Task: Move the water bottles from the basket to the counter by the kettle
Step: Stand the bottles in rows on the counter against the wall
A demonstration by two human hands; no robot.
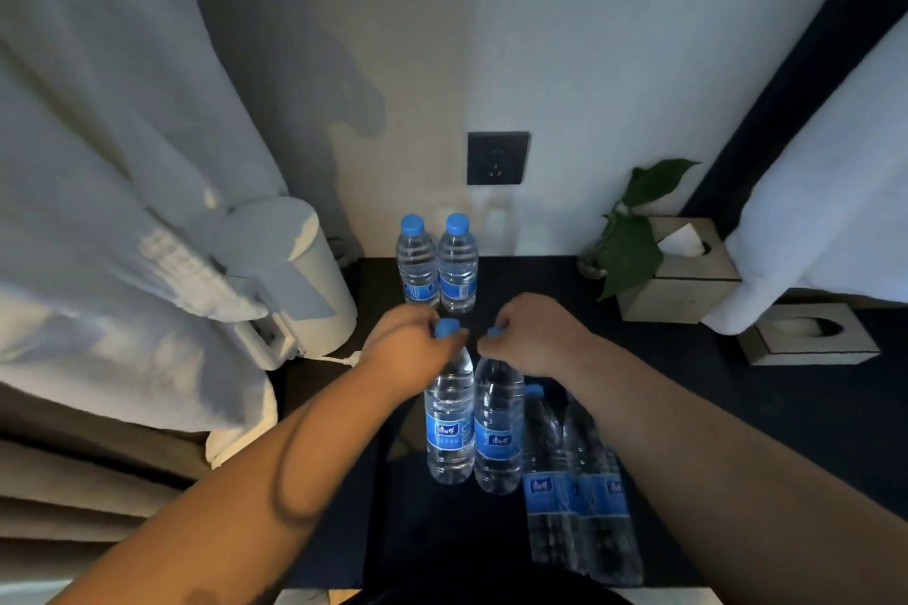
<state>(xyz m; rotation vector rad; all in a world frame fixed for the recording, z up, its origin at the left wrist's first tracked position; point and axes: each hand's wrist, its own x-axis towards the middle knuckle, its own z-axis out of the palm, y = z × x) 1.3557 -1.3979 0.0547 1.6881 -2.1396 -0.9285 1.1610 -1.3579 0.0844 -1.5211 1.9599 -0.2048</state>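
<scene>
Two clear water bottles with blue caps and blue labels hang side by side above the dark counter (786, 398). My left hand (410, 341) grips the cap of the left bottle (449, 427). My right hand (533, 332) pinches the cap of the right bottle (498, 437). Two more bottles (437, 265) stand upright at the back of the counter against the wall, just right of the white kettle (299, 280). Below my right forearm, further bottles (575, 491) stand low down in shadow. The basket itself is too dark to make out.
A white curtain hangs at the left, partly over the kettle. A black wall socket (497, 157) sits above the standing bottles. At the right stand a small green plant (629, 231), a tissue box (683, 270) and a second box (810, 334); white bedding lies beyond.
</scene>
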